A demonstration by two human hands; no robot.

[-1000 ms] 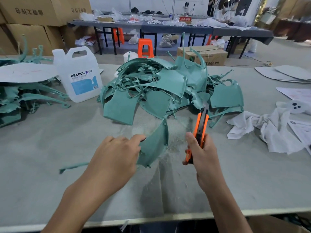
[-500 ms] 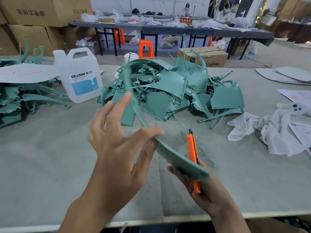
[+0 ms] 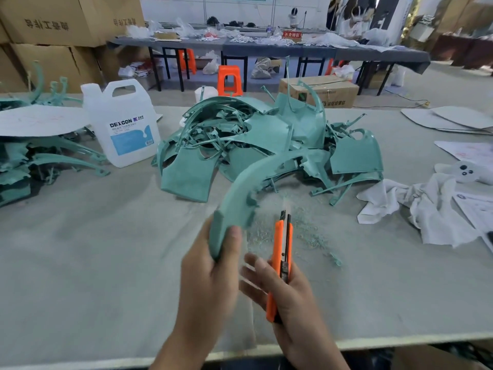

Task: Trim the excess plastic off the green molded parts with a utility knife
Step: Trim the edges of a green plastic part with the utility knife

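While your left hand point(image 3: 210, 284) curls thumb and fingers round the lower end of a curved green part point(image 3: 240, 193), raised toward the near edge of the worktop point(image 3: 80, 263), your right hand point(image 3: 290, 297) holds the orange utility knife point(image 3: 282, 257) just beside it, its blurred fingers loosely spread. The pile of green parts point(image 3: 266, 140) lies toward the far edge.

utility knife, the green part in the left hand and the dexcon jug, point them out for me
utility knife point(image 3: 278, 247), head view, on the orange handle
green part point(image 3: 238, 195), head view, on the middle of its curved band
dexcon jug point(image 3: 128, 134), head view, on its blue-and-white label
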